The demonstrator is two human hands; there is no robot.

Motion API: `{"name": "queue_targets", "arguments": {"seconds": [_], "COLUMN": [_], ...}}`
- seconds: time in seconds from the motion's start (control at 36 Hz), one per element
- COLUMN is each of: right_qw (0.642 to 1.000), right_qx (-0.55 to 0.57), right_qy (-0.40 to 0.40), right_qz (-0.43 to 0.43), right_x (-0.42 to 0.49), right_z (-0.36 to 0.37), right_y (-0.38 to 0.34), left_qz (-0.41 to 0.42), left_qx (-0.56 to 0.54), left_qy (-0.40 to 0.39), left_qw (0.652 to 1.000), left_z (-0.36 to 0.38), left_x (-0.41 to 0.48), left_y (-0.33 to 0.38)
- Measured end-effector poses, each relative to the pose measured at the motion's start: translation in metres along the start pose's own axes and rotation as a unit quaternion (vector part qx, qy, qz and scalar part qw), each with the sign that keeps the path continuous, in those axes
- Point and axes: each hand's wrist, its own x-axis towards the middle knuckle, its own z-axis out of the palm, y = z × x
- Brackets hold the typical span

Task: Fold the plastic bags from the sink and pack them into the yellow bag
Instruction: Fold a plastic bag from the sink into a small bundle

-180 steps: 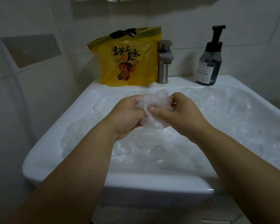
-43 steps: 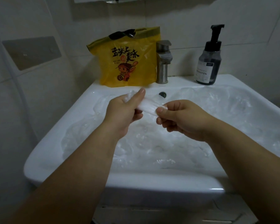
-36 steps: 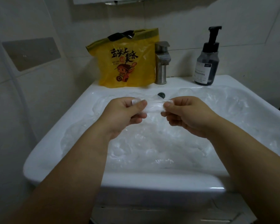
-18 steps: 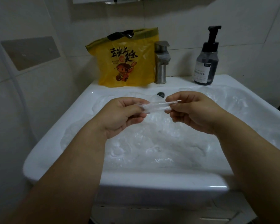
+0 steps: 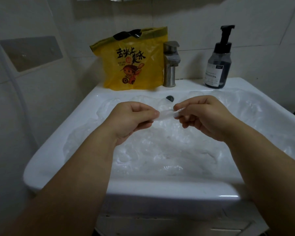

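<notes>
Folded bag (image 5: 166, 114): narrow clear strip, held above the sink (image 5: 143, 186); your left hand (image 5: 133, 120) pinches one end, your right hand (image 5: 204, 116) pinches the other.
Loose bags (image 5: 160, 150): heaped inside the sink.
Yellow bag (image 5: 134, 65): upright on the sink's back ledge.
Soap bottle (image 5: 218, 65): also on that ledge.

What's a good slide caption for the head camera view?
Over the bag-filled sink, the left hand and right hand pinch a folded clear bag; the yellow bag stands behind.
</notes>
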Motion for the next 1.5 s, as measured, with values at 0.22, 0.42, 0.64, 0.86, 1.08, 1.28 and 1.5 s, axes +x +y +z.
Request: {"name": "queue_targets", "arguments": {"seconds": [0.22,0.42,0.64,0.86,1.08,1.28,1.5], "right_qw": [0.994,0.994,0.996,0.994,0.994,0.993,0.994], "right_qx": [-0.111,-0.096,0.002,-0.009,0.004,0.02,-0.055], "right_qy": [0.003,-0.014,-0.086,-0.106,-0.089,-0.081,-0.062], "right_qz": [0.002,0.043,0.027,0.037,0.068,0.086,0.07], "right_x": [0.001,0.002,0.0,0.003,-0.001,-0.007,-0.006], "right_z": [-0.001,0.002,0.023,0.021,0.016,0.012,0.002], "right_y": [0.004,0.005,0.01,0.009,0.009,0.0,-0.029], "left_qz": [0.028,0.071,0.084,0.063,0.1,0.09,0.1], "left_qx": [-0.031,-0.111,0.107,0.051,0.067,0.005,0.009], "left_qy": [0.003,0.033,-0.135,-0.004,0.193,0.157,0.033], "left_qw": [0.999,0.991,0.981,0.997,0.974,0.984,0.994], "left_z": [-0.002,0.005,0.025,0.028,0.02,0.014,-0.007], "left_x": [0.002,0.004,-0.003,0.001,-0.001,-0.007,-0.014], "left_y": [-0.001,0.001,-0.013,-0.004,-0.002,0.003,0.02]}}
